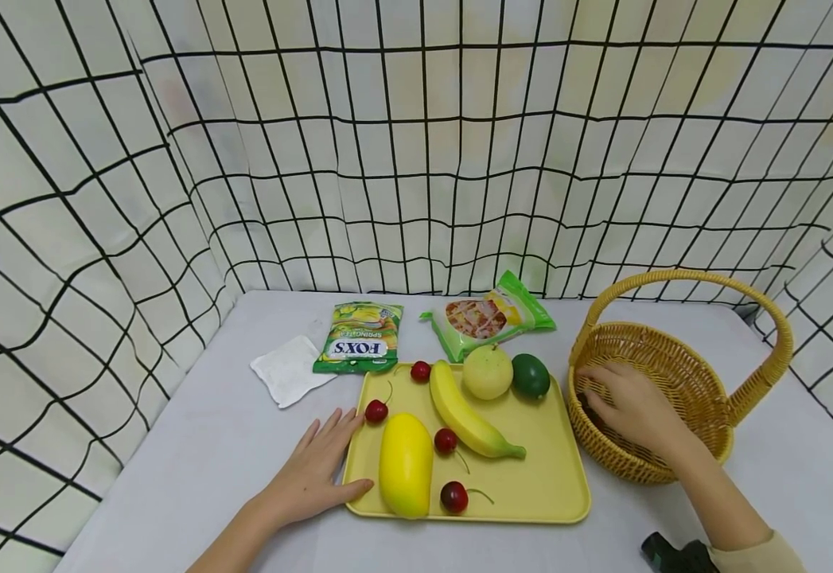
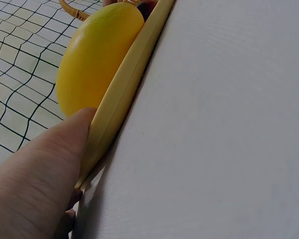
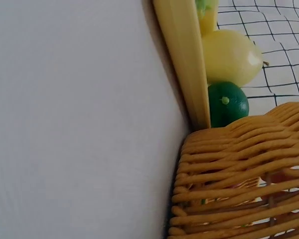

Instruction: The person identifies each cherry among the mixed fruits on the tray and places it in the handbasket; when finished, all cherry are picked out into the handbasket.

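Note:
My left hand (image 1: 319, 469) lies with spread fingers along the left edge of the yellow tray (image 1: 531, 485), its thumb on the rim beside the yellow mango (image 1: 406, 465). Inside the wicker basket (image 1: 698, 382) is my right hand (image 1: 631, 402); its fingertips and whatever is under them are hidden, though something dark shows below the fingers. The tray also bears a banana (image 1: 469, 414), a round pale-yellow fruit (image 1: 488, 372), a dark green fruit (image 1: 531, 376) and several cherries (image 1: 454, 497). Through the weave in the right wrist view, reddish patches are visible but unclear.
Behind the tray lie a green FOX'S candy bag (image 1: 360, 338) and a green snack packet (image 1: 488, 314). A white square packet (image 1: 290, 370) is at the left. The basket's tall handle (image 1: 777, 334) arches over it. Black-lined netting (image 1: 423, 159) surrounds the table.

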Demonstrator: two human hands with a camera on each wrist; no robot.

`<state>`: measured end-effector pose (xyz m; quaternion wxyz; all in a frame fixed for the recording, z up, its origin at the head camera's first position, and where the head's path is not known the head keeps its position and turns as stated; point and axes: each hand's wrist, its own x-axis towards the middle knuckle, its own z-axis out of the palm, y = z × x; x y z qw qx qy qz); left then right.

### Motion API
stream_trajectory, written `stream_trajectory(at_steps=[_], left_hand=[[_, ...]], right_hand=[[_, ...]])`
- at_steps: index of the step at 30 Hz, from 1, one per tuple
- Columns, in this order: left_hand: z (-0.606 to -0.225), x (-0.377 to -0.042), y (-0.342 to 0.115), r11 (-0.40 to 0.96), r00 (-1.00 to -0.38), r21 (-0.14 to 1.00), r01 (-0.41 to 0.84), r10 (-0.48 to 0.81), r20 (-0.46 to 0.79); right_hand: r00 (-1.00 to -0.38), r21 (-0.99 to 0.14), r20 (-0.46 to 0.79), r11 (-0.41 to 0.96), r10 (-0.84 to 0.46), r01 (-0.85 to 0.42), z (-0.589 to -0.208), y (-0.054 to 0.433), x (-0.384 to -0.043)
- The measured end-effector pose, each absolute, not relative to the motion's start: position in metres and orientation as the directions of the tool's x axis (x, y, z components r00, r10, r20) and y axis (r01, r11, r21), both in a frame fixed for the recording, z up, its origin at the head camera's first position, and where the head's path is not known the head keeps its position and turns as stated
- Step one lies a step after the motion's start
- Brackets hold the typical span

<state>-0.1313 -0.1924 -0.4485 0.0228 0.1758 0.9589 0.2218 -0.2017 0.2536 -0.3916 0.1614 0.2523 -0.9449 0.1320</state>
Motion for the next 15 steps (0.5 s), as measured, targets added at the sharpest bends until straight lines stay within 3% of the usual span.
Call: stream_trajectory(at_steps=[15], left_hand=[[-0.448, -0.131, -0.193, 0.843, -0.937, 0.427, 0.327, 0.347, 0.033]], right_hand=[[-0.687, -0.137, 0.564, 0.77, -0.457, -0.624, -0.367, 0.224, -0.184]])
